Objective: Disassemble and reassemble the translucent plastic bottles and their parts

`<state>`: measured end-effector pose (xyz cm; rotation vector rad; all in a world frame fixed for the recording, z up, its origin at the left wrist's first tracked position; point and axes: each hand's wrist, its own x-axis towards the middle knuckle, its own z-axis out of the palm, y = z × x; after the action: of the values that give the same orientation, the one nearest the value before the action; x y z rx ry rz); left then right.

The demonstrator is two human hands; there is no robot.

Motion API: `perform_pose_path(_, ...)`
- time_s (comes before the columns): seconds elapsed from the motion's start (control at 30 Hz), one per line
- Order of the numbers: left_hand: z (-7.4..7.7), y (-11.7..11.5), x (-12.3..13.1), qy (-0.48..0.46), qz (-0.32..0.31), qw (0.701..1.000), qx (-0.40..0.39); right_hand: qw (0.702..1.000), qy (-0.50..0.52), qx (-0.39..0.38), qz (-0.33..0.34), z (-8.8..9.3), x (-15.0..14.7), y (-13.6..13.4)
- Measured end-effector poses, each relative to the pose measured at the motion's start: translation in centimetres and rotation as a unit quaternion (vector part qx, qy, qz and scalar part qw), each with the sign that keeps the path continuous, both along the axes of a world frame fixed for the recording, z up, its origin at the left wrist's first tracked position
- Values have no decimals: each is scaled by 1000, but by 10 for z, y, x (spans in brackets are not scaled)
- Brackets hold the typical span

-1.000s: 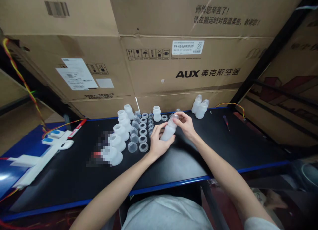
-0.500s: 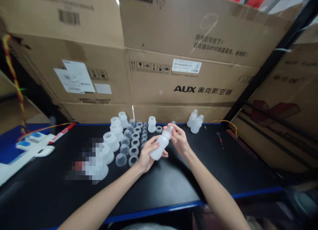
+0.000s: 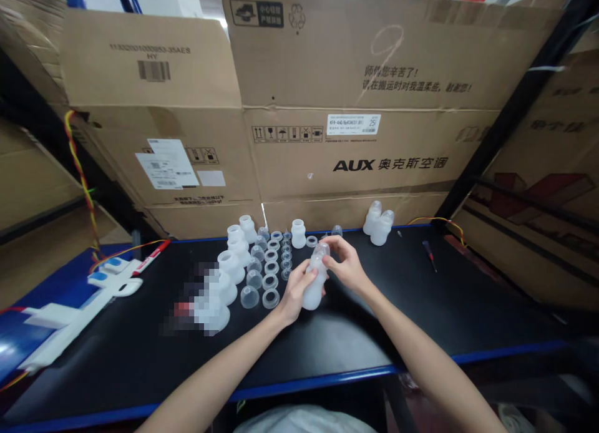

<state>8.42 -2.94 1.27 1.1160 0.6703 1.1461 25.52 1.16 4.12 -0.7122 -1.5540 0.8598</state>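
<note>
Stacked cardboard boxes (image 3: 355,146) back a black table (image 3: 421,308) where a white bottle (image 3: 314,284) stands nearly upright, neck tipped away from the person. The left hand (image 3: 294,291) wraps its body; right hand (image 3: 345,264) fingertips pinch the clear cap (image 3: 321,249) on top.

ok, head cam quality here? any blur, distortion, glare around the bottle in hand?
Head view: wide-angle warp bends the cardboard boxes and the table edge. A pixelated patch hides items left of the cups. The bottle, left hand and right hand are fairly sharp. Corners are dim; no strong glare.
</note>
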Motion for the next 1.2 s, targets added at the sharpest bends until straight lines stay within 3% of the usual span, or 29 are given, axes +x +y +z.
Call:
perform_pose_path(0.13,-2,0,0,23,23,999,20,999,-8,-15,34,5,1,-4)
perform_pose_path(0.37,-3,3,-1,17,22,1000,9,978,72,-113,158,4,1,-4)
perform_pose_path(0.67,0,1,2,29,42,999,10,993,86,-80,16,-1,-11,0)
perform_pose_path(0.9,-3,3,0,32,43,998,23,985,108,-93,101,2,-7,-5)
perform_pose_path(1.07,-1,3,1,35,63,997,15,992,86,-71,65,3,-7,-4)
perform_pose_path(1.2,2,2,2,34,62,997,14,986,80,-95,116,4,-3,-4)
